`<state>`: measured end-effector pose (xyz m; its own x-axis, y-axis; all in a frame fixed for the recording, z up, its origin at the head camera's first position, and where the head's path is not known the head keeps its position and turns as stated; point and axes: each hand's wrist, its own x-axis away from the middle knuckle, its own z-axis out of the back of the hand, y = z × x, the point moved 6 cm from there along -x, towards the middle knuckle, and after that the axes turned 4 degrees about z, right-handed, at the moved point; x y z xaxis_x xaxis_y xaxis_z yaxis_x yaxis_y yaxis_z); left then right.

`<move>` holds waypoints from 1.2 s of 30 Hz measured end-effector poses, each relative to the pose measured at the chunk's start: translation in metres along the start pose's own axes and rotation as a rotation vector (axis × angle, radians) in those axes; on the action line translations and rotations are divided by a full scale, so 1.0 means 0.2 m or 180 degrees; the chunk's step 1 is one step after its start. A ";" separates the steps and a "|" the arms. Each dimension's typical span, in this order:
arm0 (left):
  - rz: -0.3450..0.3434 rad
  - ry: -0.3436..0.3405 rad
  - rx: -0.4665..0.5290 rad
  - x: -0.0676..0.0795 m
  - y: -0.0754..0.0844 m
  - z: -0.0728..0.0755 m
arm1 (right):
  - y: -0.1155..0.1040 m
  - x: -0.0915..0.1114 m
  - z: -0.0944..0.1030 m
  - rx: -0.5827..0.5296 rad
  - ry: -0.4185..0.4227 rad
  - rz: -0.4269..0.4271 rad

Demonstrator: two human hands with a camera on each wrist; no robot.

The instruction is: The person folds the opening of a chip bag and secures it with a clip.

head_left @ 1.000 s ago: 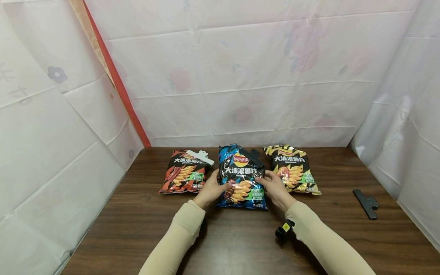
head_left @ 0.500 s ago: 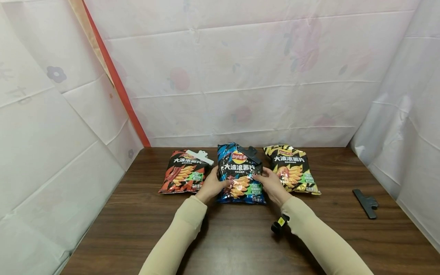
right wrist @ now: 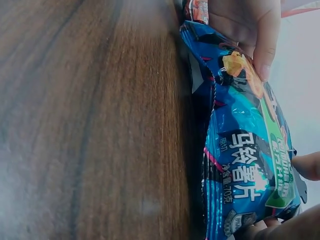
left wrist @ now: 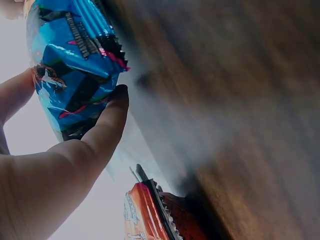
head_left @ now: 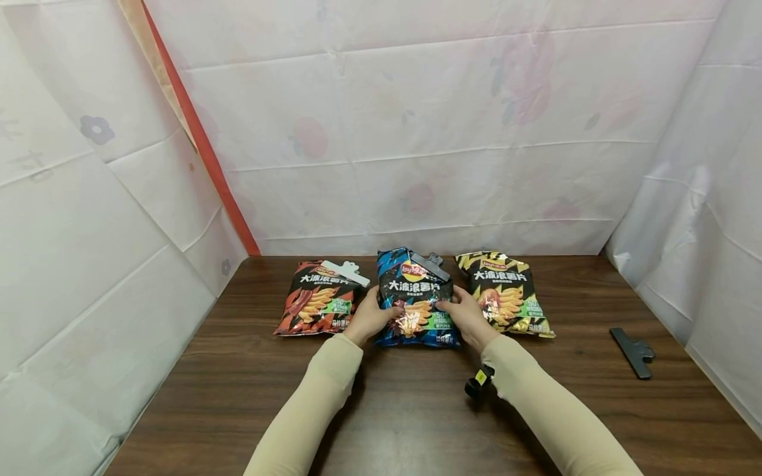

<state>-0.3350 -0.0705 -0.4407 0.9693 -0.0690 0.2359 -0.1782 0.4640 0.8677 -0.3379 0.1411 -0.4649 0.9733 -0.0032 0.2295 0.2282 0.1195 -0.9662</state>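
Observation:
A blue chip bag [head_left: 414, 334] stands between my two hands at the middle of the table's far side. A dark clip [head_left: 431, 266] sits across its upper right corner. My left hand [head_left: 370, 320] grips the left side, its thumb over the front; in the left wrist view the fingers reach under the blue bag [left wrist: 75, 75]. My right hand [head_left: 471, 320] grips the other side, thumb on the front. In the right wrist view the bag's lower seam [right wrist: 212, 175] lies close to the tabletop.
Left of it lies a red chip bag [head_left: 314, 304] with a white clip [head_left: 345, 272] at its top corner. On the right is a yellow chip bag [head_left: 506, 297]. A loose dark clip [head_left: 632, 352] lies near the table's right edge. White patterned sheets [head_left: 417, 132] surround the table.
Both hands have shifted the blue bag slightly away from me and a little left. The red bag, yellow bag and loose clip stay in place.

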 end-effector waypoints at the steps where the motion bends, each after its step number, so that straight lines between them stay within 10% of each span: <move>1: 0.0010 0.0000 -0.0009 0.00 0.00 0.00 | 0.00 0.00 0.00 0.0012 0.0008 -0.0015; 36: 0.0067 0.0116 -0.0169 -0.09 0.01 -0.01 | 0.00 -0.04 0.00 0.0302 -0.0173 -0.0032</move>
<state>-0.3513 -0.0664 -0.4449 0.9711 -0.0269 0.2370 -0.1904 0.5111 0.8382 -0.3461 0.1402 -0.4668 0.9677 0.0486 0.2476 0.2321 0.2133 -0.9490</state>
